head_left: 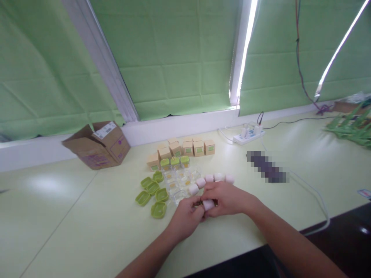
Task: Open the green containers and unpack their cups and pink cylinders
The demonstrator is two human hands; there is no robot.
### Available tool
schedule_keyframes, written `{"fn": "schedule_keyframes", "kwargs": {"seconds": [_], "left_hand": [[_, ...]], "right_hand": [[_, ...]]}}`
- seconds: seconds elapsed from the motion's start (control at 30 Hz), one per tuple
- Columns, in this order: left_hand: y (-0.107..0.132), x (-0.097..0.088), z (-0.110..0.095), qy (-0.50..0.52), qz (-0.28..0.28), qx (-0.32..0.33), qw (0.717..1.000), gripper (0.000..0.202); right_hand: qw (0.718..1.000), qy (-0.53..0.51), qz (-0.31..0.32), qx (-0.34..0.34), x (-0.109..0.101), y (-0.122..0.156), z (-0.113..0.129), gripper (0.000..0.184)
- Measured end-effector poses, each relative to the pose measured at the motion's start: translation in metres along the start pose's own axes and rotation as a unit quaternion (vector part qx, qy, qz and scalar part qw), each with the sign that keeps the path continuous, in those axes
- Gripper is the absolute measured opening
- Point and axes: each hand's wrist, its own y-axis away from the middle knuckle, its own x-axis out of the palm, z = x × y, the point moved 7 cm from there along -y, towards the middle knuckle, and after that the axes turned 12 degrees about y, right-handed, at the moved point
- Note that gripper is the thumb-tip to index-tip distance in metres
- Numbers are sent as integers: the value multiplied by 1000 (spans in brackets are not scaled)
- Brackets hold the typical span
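Observation:
Near the table's front edge, both hands meet around a small pinkish-white cylinder (208, 205). My right hand (224, 197) grips it from above and the right, fingers closed. The closed fingers of my left hand (188, 217) pinch at its left end, which they partly hide. Just behind the hands, several similar white cylinders (200, 182) stand in a curved row. Clear plastic cups (173, 186), some with a yellow spot inside, stand to the left of that row. Farther left lie several green lids (152, 188) with raised rims.
Small brown cartons (188, 147) with green labels line the back, with green-topped clear containers (175, 161) before them. An open cardboard box (100, 146) stands back left. At the back right are a power strip (248, 135), a pixelated dark object (268, 166) and a white cable (314, 192).

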Motion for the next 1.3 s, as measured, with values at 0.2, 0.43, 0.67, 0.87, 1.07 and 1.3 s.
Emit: {"fn": "schedule_keyframes", "kwargs": {"seconds": [0.2, 0.43, 0.67, 0.87, 1.07, 1.3], "left_hand": [[0, 0, -2, -19, -7, 12, 1000, 33], [1, -1, -5, -43, -19, 26, 999, 26], [1, -2, -1, 75, -4, -1, 997, 43], [1, 2, 1, 103, -1, 33, 994, 54], [-1, 1, 6, 55, -23, 16, 998, 46], [1, -1, -4, 43, -31, 28, 998, 37]], "right_hand": [[999, 46, 1, 3, 2, -2, 5, 23], [997, 73, 10, 6, 1, -4, 12, 20], [999, 0, -52, 12, -5, 1, -2, 21], [996, -39, -82, 9, -9, 3, -10, 27], [995, -51, -87, 13, -12, 3, -9, 27], [995, -74, -61, 16, -19, 4, -8, 30]]}}
